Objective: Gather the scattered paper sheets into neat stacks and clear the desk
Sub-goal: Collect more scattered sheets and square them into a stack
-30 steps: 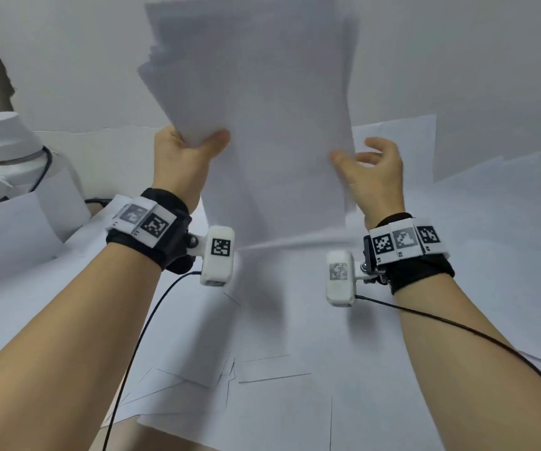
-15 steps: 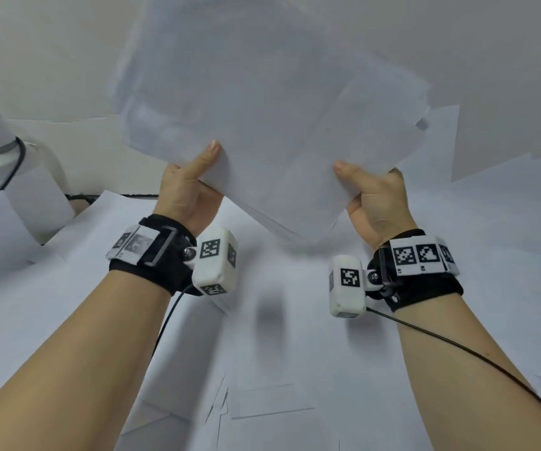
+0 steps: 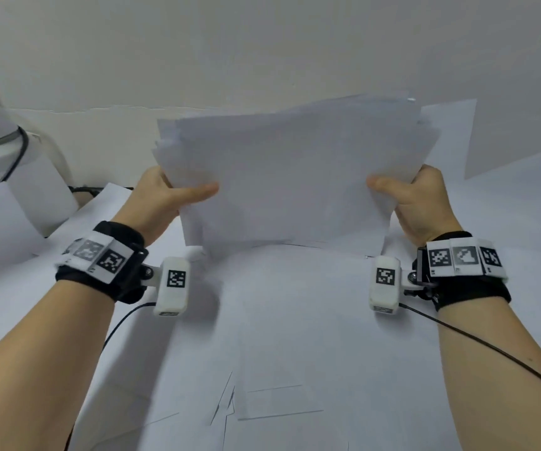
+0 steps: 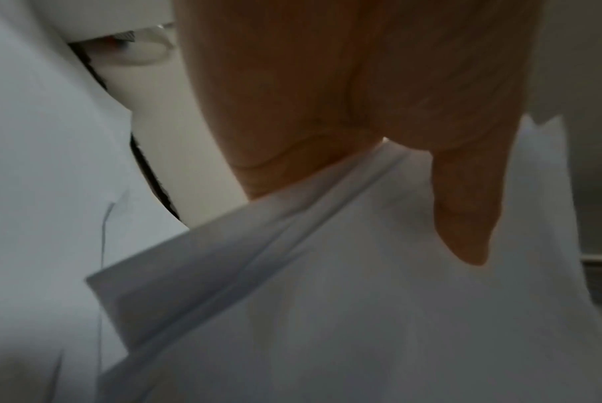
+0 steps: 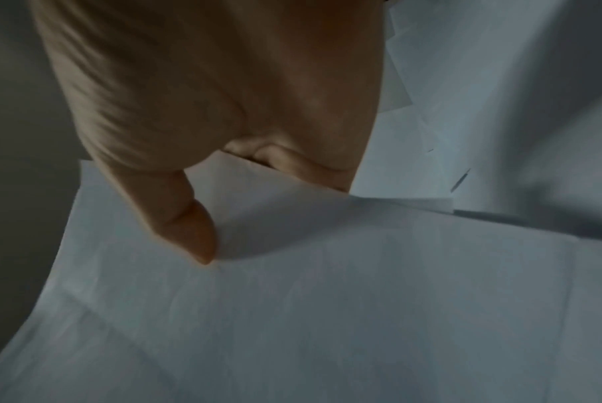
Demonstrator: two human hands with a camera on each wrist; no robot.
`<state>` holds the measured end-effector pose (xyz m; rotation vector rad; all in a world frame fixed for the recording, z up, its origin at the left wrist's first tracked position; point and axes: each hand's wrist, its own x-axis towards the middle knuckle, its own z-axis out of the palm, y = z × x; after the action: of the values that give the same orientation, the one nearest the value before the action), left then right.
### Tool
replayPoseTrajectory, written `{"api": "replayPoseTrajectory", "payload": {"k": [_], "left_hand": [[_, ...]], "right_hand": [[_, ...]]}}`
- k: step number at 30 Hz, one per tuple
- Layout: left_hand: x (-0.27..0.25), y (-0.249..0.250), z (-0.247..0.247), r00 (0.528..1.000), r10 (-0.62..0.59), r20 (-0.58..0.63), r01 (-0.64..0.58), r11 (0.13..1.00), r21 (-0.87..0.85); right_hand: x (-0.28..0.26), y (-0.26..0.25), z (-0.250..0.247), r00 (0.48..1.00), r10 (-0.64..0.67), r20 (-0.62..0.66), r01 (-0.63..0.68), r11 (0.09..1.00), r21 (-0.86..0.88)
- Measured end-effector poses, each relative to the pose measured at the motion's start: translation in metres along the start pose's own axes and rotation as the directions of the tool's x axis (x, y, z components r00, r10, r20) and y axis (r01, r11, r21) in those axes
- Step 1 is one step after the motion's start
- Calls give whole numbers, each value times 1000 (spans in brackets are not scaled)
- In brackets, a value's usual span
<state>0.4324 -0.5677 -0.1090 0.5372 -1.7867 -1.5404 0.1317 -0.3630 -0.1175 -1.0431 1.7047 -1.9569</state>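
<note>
Both hands grip the paper stack (image 3: pixel 290 177) btwn them: left hand (image 3: pixel 160 198) and right hand (image 3: pixel 420 203) pinch opposite side edges, thumbs in front. Stack stands upright, bottom edge on loose sheets (image 3: pixel 295 336) covering the desk, prob. to tap edges flush; top edges uneven.

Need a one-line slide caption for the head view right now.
Both hands, left hand and right hand, grip a bundle of paper sheets upright above the paper-strewn desk.

Head view down over the desk; wrist views close behind each thumb, sharing the paper stack (image 3: pixel 292 177)
</note>
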Motion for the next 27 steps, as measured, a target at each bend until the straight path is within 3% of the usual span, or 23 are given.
{"api": "replayPoseTrajectory", "payload": {"k": [3,6,10,14,21,27], "left_hand": [[0,-3,18,991,90,-95,-89,996,14],[1,-3,40,967,103,-235,-113,993,-31],[10,10,58,908,156,-388,-167,986,4],[13,17,45,914,196,-355,-171,980,100],[10,11,22,960,124,-251,-158,980,-118],[17,24,21,962,164,-217,-187,978,-92]], "right_hand": [[1,1,0,1000,-15,-1,15,1000,21],[0,0,5,998,-22,-54,25,998,61],[0,-10,17,992,-60,-109,64,998,27],[1,-15,15,996,-48,-81,48,999,1],[-6,-18,11,997,-44,-59,50,993,108],[-10,-25,19,997,-74,16,72,995,75]]}}
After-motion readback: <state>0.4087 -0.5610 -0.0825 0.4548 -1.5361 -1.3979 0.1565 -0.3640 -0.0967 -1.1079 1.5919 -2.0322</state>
